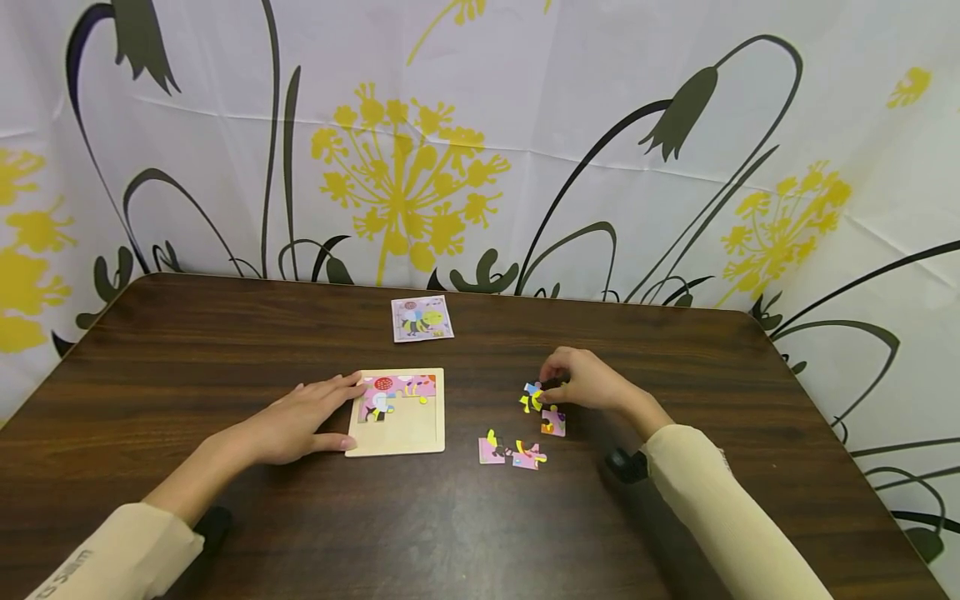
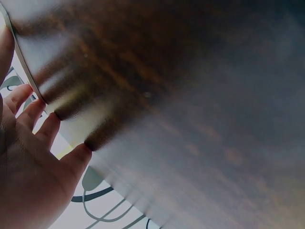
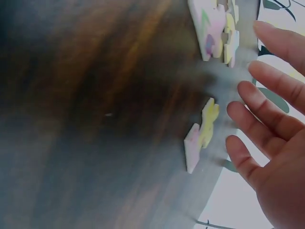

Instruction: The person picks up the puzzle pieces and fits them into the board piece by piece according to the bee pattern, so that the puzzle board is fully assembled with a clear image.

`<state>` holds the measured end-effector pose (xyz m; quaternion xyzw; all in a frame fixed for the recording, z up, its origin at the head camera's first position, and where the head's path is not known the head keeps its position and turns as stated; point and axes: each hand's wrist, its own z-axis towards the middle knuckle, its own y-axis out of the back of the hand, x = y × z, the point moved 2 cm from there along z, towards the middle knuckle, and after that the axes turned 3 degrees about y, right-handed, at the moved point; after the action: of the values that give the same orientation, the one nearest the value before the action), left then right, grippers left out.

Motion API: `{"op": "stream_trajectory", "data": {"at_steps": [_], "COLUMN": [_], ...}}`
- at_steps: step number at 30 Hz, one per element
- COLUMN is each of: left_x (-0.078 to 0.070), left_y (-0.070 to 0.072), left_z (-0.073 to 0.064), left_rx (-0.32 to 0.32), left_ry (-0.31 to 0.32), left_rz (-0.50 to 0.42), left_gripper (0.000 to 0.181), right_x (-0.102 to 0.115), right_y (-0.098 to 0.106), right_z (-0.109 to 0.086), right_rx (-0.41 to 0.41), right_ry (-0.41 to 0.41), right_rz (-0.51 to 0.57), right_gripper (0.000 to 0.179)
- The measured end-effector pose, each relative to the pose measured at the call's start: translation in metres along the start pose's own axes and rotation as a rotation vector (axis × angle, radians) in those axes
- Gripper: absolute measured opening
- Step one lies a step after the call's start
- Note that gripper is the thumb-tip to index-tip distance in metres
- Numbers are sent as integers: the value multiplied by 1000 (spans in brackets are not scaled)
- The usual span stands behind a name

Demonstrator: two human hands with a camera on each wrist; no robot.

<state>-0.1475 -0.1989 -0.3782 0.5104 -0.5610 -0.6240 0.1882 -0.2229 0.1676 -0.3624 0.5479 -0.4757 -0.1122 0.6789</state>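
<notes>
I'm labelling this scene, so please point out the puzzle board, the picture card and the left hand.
Puzzle board [image 1: 408, 429], head view: its bare lower part.
Picture card [image 1: 422, 319], head view: its middle.
Left hand [image 1: 298, 422], head view: its back.

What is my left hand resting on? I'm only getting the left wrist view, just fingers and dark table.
Observer: The head view shows the left hand resting on the left edge of a wooden puzzle board.
Operator: And where's the right hand?
Observer: To the right of the board; the right hand has its fingertips at a blue and yellow puzzle piece. I can't tell whether it grips it.
Operator: Is anything beyond the board?
Observer: Yes, a square bee picture lies on the table past its far edge.
</notes>
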Motion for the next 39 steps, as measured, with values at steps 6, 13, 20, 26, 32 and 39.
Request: {"op": "stream_trajectory", "data": {"at_steps": [6,13,20,26,32,39], "left_x": [-1,-2,-1,-1,-2,-2], "left_y": [0,0,0,1,1,2], "left_z": [0,-1,-1,-1,-1,-1], "left_rx": [2,-1,-6,-16,-12,-7], "left_ry": [0,0,-1,-6,-1,8], "left_rz": [-3,-2,1,4,1,2], "left_gripper": [73,73,73,73,74,75], "right_x": [-1,-2,-2,0,2,4], "right_y": [-7,-14,-16,-17,-17,-17], "right_z": [-6,-8,-8,-8,-8,-8], "right_rx": [-29,-61,-85,-96,-87,-82], "right_ry": [33,11,-1,0,-7,8], "right_rz": [-34,-69,-89,-93,-79,-82], "right_gripper": [18,19,21,20,17,17]}}
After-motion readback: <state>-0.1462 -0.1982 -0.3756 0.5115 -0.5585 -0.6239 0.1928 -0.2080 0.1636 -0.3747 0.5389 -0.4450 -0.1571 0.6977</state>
